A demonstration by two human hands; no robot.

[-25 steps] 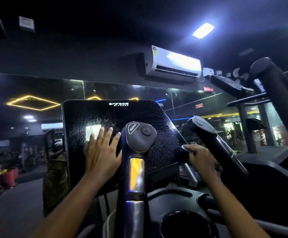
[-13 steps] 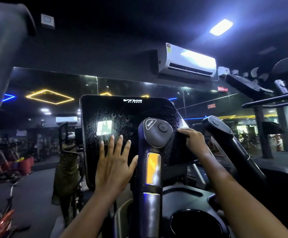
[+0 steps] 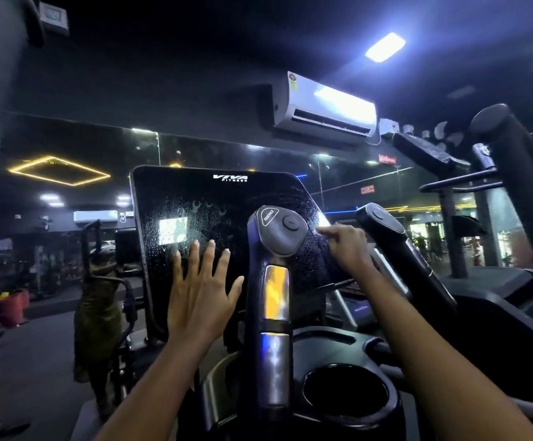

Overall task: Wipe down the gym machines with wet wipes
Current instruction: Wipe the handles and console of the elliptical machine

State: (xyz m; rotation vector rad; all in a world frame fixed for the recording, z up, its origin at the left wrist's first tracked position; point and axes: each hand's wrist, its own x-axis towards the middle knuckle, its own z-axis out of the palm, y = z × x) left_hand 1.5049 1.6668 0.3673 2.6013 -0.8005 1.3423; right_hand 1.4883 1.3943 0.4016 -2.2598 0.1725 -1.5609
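The machine point(image 3: 338, 361) in front of me is black moulded plastic, and its screen point(image 3: 220, 218) is my landmark: a flat, glossy black slab with rounded corners, beaded all over with droplets. Two thick handles rise in front of it. The near handle point(image 3: 274, 281), with a grey button cap and shiny metal bands, crosses the screen's lower right, and the far handle point(image 3: 398, 249) stands beyond the screen's right edge.

My left hand point(image 3: 200, 300) lies flat on the screen's lower middle, fingers spread. My right hand point(image 3: 346, 249) is at the screen's right edge, behind the near handle, fingers bunched and curled. I take the wet wipe to be under them, but I cannot tell.

The risks I see are that my bare left palm smears the wet glass, that hard pressure tilts or strains the screen, and that my right knuckles knock the near handle.
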